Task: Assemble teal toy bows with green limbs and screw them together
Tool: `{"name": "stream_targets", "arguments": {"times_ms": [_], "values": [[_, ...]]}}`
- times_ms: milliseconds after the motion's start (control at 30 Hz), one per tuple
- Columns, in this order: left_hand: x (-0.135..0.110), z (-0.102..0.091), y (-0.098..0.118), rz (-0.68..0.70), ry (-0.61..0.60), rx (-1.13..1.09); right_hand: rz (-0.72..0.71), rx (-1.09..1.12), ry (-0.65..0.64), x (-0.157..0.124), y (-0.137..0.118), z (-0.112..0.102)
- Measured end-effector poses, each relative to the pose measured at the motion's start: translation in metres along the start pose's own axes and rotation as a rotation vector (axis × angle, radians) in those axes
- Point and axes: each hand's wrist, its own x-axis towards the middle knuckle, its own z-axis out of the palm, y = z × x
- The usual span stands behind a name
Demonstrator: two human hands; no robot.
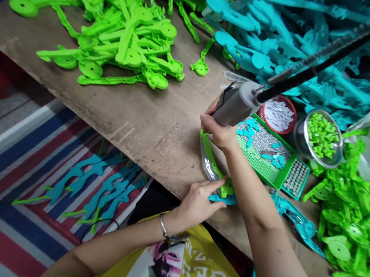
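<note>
My right hand (220, 128) is wrapped around a grey electric screwdriver (238, 102), held upright over the table. Its tip is hidden behind the hand. Below it lies a long bright green plastic part (214, 164) with a clear plastic piece (209, 168) along its side. My left hand (200, 202) holds the near end of that part, index finger and thumb on either side. A blue plastic piece (227, 199) shows under this end, by the left thumb.
A green tray (264, 173) of screws and small blue pieces lies right, beside a red basket (294, 123) and metal bowl (340, 157). Green parts (126, 43) and blue parts (269, 39) are heaped behind. A cable and spring (325, 62) rise from the screwdriver. More blue parts (93, 180) lie lower left.
</note>
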Motion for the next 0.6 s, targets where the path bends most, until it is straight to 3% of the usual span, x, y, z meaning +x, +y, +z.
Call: {"name": "stream_targets", "arguments": {"times_ms": [167,300,467,600], "values": [[0.002,0.000,-0.001,-0.015,0.011,0.035,-0.090,0.015,0.219,-0.016,-0.015,-0.007],[0.004,-0.003,-0.006,0.031,-0.011,0.120,-0.050,-0.017,0.329,-0.046,-0.041,-0.030],[0.004,-0.022,0.004,0.275,-0.140,0.495,0.001,-0.058,0.335,-0.079,-0.048,-0.061],[0.015,-0.023,0.026,0.522,-0.070,0.940,0.044,-0.274,0.369,-0.091,-0.049,-0.075]]}}
